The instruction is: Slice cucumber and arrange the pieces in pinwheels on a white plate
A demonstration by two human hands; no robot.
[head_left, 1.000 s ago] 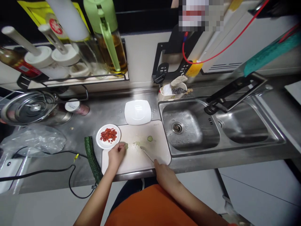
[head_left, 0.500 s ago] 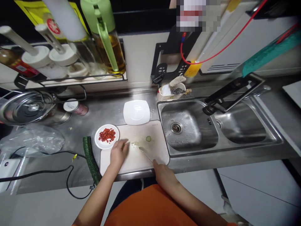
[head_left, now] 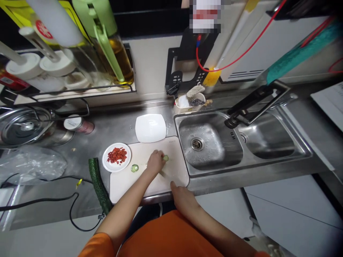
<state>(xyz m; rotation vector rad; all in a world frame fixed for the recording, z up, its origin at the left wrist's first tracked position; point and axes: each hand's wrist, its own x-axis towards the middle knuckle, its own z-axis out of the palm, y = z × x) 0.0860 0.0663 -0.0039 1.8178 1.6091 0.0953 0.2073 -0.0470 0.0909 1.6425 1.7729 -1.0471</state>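
My left hand [head_left: 156, 162] reaches across the cutting board [head_left: 123, 187], its fingers closed at the edge of a round cucumber slice [head_left: 165, 157]. Another small piece of cucumber [head_left: 134, 168] lies on the board's left side. At the board's front edge my right hand [head_left: 184, 198] is closed around a knife [head_left: 164, 174]; its blade lies low over the board, partly hidden behind my left hand. A long dark-green cucumber [head_left: 98, 185] rests on the counter left of the board. Chopped red pieces [head_left: 117, 155] fill a small white plate [head_left: 105, 165] overlapping the board's upper left corner.
Behind the board stands a white square dish [head_left: 150, 127]. To the right is a steel double sink [head_left: 214, 164] with a black faucet [head_left: 249, 107]. A pot [head_left: 26, 126], a plastic bag [head_left: 32, 164] and a black cable [head_left: 40, 197] occupy the left counter.
My left hand has moved right across the board to the round cucumber slice, leaving a cucumber piece on the left side. My right hand stays on the knife. The whole view has shifted slightly.
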